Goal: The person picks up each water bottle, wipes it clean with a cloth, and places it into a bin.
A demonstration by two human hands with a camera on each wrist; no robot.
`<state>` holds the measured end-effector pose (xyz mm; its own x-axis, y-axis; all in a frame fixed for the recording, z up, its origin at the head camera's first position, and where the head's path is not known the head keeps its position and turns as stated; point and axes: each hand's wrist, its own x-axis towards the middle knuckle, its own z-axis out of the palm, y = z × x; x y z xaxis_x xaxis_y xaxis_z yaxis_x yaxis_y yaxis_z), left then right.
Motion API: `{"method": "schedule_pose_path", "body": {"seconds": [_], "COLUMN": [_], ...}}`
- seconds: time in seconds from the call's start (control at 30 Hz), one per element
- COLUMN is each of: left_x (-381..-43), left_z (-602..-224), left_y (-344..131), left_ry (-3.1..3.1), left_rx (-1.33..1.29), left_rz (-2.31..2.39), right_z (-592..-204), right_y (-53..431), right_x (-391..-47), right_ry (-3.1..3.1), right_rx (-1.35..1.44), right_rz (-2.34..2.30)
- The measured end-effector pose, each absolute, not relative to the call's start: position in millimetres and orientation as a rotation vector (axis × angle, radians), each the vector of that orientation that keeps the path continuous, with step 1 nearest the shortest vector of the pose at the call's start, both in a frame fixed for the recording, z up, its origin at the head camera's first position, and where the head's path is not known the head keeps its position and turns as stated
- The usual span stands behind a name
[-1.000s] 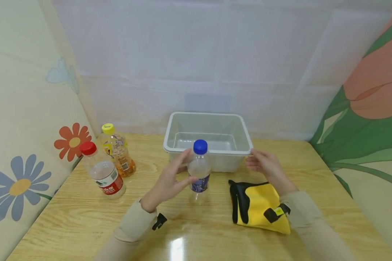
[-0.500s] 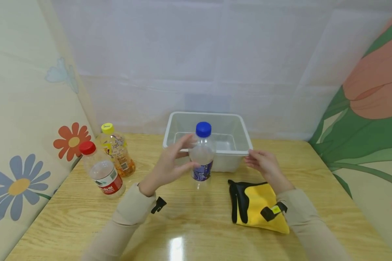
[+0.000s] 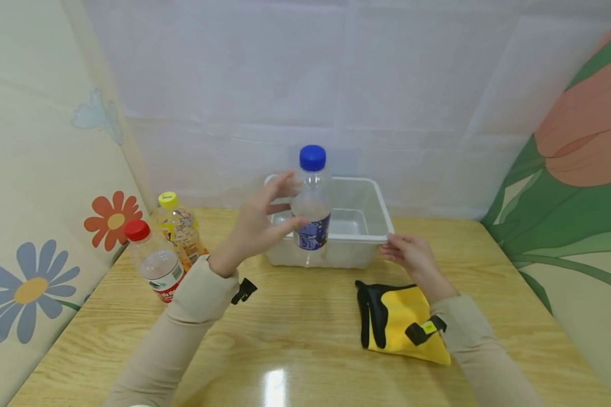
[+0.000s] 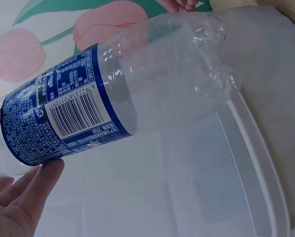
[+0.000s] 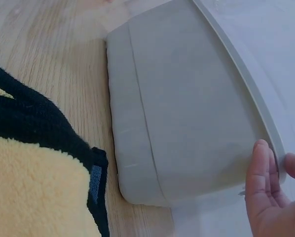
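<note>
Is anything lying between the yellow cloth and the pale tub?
No: just bare wooden tabletop separates the yellow cloth from the tub, in the head and right wrist views.

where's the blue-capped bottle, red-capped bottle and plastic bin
Blue-capped bottle (image 3: 314, 232), head view: on its label
Red-capped bottle (image 3: 156, 263), head view: on its clear body
Plastic bin (image 5: 192, 103), right wrist view: on its outer wall

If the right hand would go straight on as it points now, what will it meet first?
Most likely the gray bin: the right hand seems to pinch its near right corner.
</note>
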<state>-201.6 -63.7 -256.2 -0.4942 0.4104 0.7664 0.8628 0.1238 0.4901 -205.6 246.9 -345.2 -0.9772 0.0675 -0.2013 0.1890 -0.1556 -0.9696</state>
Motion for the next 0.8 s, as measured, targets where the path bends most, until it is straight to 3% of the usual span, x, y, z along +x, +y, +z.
{"method": "schedule_pose_path", "body": {"seconds": [0.47,0.8], "left_x": [-218,-244], "left_z": [-219,-218], "left_y": [-69,-69], "left_ry": [-1.984,-2.147], "left_rx": [-0.989,-0.877], "left_rz": [-1.321,-1.403], "right_z": [-346,-345], "right_y": [248,247], "right_x": [-206,-205], "right_ry": [2.036,2.062], "right_rx": [0.291,0.291], "right_rz": [-2.280,-2.261]}}
